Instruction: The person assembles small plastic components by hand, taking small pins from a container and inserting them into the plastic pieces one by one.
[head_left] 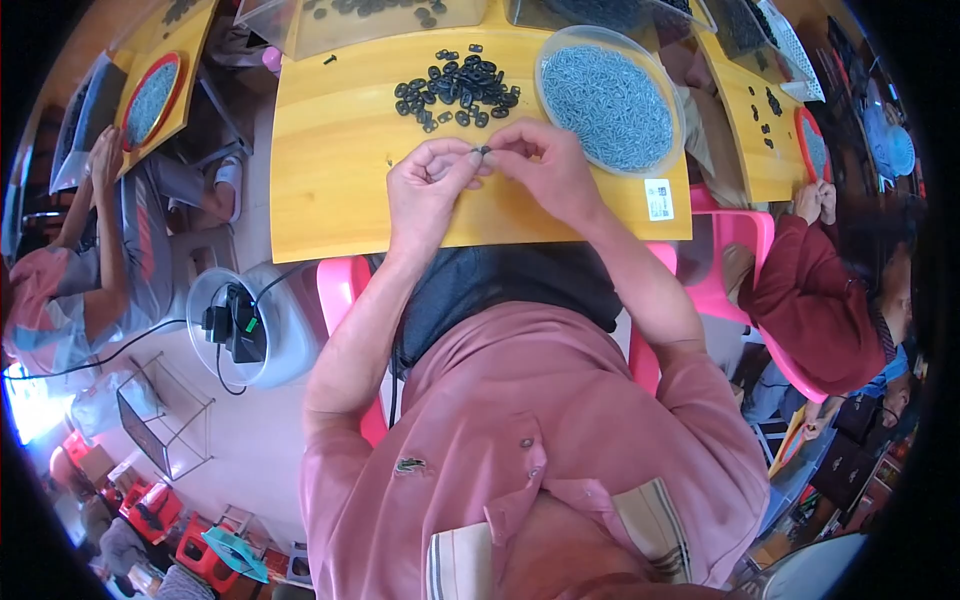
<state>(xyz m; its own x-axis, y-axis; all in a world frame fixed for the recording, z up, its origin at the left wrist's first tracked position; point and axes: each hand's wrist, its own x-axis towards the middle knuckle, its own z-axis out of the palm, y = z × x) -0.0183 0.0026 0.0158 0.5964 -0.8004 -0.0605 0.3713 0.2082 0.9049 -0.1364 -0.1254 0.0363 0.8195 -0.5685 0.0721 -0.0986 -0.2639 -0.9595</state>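
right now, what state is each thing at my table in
Small dark part: held at the fingertips of both hands
Left hand: pinched on the small dark part
Right hand: pinched on it too
Black parts: loose, heaped on the yellow table
Round tub: uncovered
Screws: loose, inside the tub
White label: flat, near the table edge
Pink chair: occupied

Yellow table (pixel 325 200), viewed from above. A loose heap of small black oval parts (pixel 465 85) lies toward the middle of the far edge. A round clear tub (pixel 541 85) of blue-grey screws (pixel 605 95) stands near the right edge; a white label (pixel 659 200) lies by the near right corner. Two clear bins (pixel 335 30) stand along the far edge. One dark piece (pixel 330 60) lies near the far left corner.
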